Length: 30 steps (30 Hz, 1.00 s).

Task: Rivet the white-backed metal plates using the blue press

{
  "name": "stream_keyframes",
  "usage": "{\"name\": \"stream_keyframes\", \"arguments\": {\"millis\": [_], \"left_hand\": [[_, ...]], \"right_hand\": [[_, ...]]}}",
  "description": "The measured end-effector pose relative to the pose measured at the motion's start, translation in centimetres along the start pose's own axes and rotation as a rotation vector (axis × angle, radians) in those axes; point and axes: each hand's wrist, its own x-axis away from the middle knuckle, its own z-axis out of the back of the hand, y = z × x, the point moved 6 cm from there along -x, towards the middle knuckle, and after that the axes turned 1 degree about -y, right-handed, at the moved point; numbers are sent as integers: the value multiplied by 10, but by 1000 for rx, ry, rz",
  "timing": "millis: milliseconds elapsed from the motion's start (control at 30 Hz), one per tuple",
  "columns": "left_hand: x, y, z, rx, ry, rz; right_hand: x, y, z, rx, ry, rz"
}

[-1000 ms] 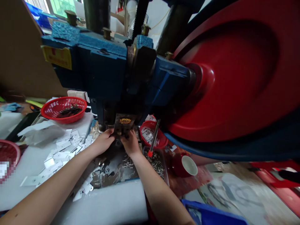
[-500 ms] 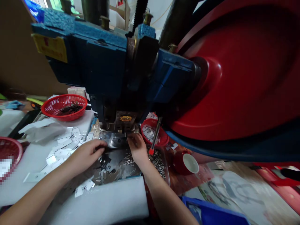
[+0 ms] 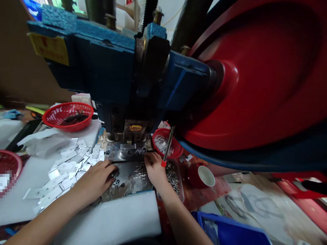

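My left hand (image 3: 98, 178) rests low at the left side of the metal work plate (image 3: 127, 166), thumb and fingers apart, close to small dark and shiny metal bits. At the plate's right side is my right hand (image 3: 156, 170), its fingers bent together; whatever they hold, if anything, is hidden. Just beyond both hands sits the steel die (image 3: 127, 151) of a blue press (image 3: 97, 68). Small shiny metal pieces (image 3: 140, 170) lie on the plate beside my right fingers. Flat pale metal plates (image 3: 67, 166) are heaped left of my left hand.
A large red wheel (image 3: 260, 78) fills the upper right. Red baskets (image 3: 67, 127) stand at left and behind my right hand. A red-tipped rod (image 3: 168, 144) leans above a clear box of small parts (image 3: 173, 177). Nearby are a red cup (image 3: 195, 177) and a blue bin (image 3: 230, 231).
My right hand has drawn back from the die to its right side. My left hand has moved down, away from the die's left edge. The view has shifted slightly.
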Motion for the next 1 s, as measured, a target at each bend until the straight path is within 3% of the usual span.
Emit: {"name": "stream_keyframes", "arguments": {"millis": [300, 667, 1000], "left_hand": [[1, 3, 1, -18, -16, 13], [2, 2, 1, -6, 23, -9], [3, 2, 0, 18, 37, -12]], "right_hand": [[7, -13, -18, 430, -169, 193], [7, -6, -14, 312, -103, 150], [7, -11, -16, 381, -125, 190]]}}
